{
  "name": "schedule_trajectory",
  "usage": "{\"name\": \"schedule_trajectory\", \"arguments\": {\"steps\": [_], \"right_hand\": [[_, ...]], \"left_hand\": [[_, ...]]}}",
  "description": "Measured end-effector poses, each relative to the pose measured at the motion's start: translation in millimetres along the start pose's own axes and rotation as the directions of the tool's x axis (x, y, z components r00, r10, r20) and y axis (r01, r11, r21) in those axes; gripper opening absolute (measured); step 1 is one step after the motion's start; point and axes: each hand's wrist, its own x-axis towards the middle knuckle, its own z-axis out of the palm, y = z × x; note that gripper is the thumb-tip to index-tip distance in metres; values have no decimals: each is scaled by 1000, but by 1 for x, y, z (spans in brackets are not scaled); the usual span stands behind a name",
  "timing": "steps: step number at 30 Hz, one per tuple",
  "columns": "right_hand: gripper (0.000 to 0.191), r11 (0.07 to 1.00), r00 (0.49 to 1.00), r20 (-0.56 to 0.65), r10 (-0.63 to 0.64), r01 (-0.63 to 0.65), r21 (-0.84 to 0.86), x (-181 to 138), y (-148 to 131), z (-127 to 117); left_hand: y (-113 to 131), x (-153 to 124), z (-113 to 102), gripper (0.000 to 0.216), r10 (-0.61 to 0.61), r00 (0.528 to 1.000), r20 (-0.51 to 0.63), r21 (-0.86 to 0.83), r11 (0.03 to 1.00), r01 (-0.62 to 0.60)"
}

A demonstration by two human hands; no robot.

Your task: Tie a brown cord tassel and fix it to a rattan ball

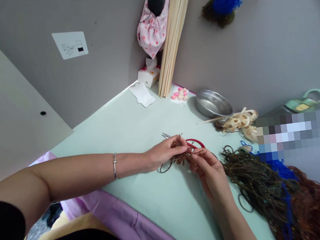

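My left hand (168,150) is closed round a small bunch of reddish-brown cord (179,159), whose ends stick out past the thumb and below the fingers. Close against it, my right hand (208,164) pinches strands of the same cord between thumb and fingertips. A pair of scissors with red handles (197,142) lies on the table just behind both hands, its blades pointing left and partly covered by my left hand. One dark loop of cord (166,168) hangs below my left wrist.
Dark green cord (248,175), blue yarn (282,169) and brown cord (315,198) heap at the right. Behind stand a steel bowl (213,103), wooden strips (174,36), pink beads (179,94) and a tissue pack (148,75). A yarn tassel (225,3) hangs on the wall.
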Motion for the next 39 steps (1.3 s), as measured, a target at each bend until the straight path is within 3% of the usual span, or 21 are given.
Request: {"name": "schedule_trajectory", "arguments": {"steps": [9, 17, 24, 31, 37, 39], "right_hand": [[21, 999, 1000, 20, 14, -15, 47, -1, -4, 2], [18, 1000, 999, 41, 15, -14, -18, -2, -1, 2], [19, 999, 997, 72, 11, -9, -39, -3, -3, 4], [17, 999, 997, 63, 39, -36, -38, -6, -3, 8], [18, 998, 995, 103, -3, 10, -65, -6, -2, 6], [19, 997, 995, 100, -14, 22, -80, -6, -1, 5]], "left_hand": [[-3, 0, 0, 17, -97, 994, 44, 16, 995, 96], [-5, 1, -1, 17, -82, 996, 31, -20, 996, 83], [-1, -1, 1, 14, -55, 997, 56, 73, 996, 51], [4, 1, 1, 14, -196, 980, -36, -82, 978, 193], [0, 0, 2, 16, -139, 985, 106, -100, 984, 150], [-1, 0, 2, 15, -135, 986, 100, -88, 986, 144]]}}
